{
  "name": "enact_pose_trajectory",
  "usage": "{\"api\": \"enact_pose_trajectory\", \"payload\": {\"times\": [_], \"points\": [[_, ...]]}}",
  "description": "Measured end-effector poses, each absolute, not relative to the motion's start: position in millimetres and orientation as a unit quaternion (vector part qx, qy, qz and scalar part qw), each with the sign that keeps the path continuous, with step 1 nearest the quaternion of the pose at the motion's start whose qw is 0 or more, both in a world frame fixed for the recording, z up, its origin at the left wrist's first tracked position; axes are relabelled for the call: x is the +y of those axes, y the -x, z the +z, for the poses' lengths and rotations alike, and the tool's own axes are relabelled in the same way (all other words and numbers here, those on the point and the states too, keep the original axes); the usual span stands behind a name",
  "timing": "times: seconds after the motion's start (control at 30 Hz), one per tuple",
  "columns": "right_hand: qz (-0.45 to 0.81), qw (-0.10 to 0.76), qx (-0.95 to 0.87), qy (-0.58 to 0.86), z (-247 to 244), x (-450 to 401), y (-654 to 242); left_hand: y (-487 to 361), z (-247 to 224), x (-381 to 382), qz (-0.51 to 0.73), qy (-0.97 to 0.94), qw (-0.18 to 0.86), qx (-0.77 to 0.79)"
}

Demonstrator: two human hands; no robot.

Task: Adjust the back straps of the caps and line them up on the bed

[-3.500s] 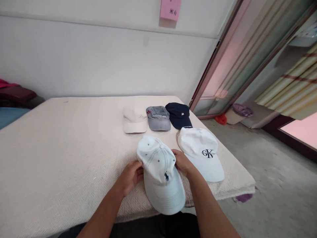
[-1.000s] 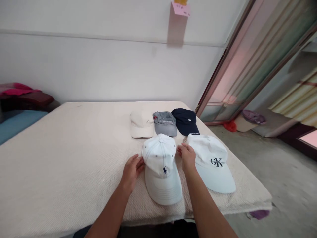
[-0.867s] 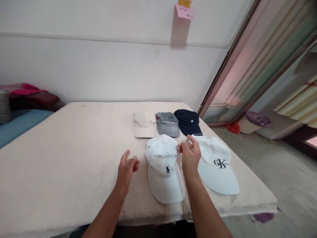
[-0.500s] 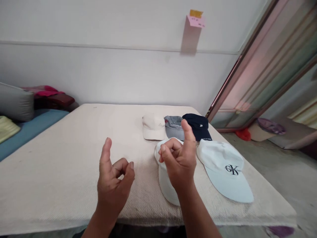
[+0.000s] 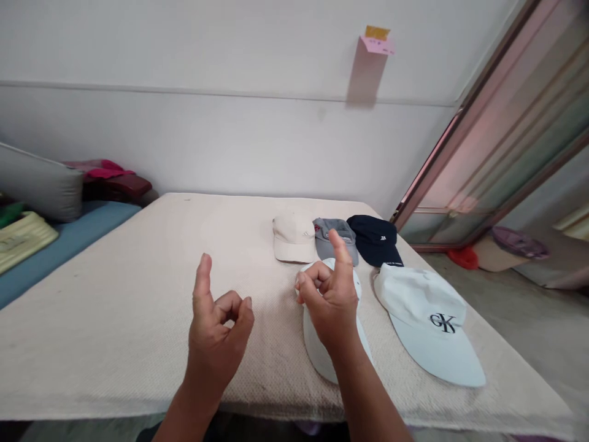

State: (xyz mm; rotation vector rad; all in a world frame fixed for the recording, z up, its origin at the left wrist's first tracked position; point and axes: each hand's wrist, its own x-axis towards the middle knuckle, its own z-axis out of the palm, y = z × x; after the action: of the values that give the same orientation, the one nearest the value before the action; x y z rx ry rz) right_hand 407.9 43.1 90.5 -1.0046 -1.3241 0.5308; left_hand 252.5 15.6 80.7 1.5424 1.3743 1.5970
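Observation:
My left hand (image 5: 218,334) is raised over the left-centre of the cloth-covered table, thumb and a bent finger pinched into a ring with nothing between them. My right hand (image 5: 335,307) makes a similar pinch, also holding nothing, and partly hides a pale cap (image 5: 317,350) beneath it. To its right lies a white cap (image 5: 423,298) with black letters, brim toward the front right. Farther back are a beige cap (image 5: 293,236), a grey cap (image 5: 326,247) and a navy cap (image 5: 375,238), side by side.
The table (image 5: 115,294) meets a white wall (image 5: 207,141) carrying a taped pink note (image 5: 376,45). At left, a grey cushion (image 5: 46,184) rests on a blue surface. A bin (image 5: 501,255) stands on the floor at right, beyond the table's edge.
The view has shifted, so the caps appear farther right. My right hand sits a little farther left relative to them. Both hands keep much the same pose.

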Motion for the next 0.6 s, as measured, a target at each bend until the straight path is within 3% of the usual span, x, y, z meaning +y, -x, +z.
{"api": "enact_pose_trajectory", "payload": {"times": [0.27, 0.43, 0.6], "points": [[0.246, 0.640, -0.570, 0.453, 92, 38, -407, -257, 87, 13, 0.595, -0.567, 0.275, 0.499], [0.252, 0.595, -0.579, 0.497, 77, 50, -416, -252, 70, 38, 0.500, -0.558, 0.397, 0.530], [0.219, 0.653, -0.441, 0.576, 41, 76, -459, -258, 21, 73, 0.434, -0.532, 0.499, 0.529]]}}
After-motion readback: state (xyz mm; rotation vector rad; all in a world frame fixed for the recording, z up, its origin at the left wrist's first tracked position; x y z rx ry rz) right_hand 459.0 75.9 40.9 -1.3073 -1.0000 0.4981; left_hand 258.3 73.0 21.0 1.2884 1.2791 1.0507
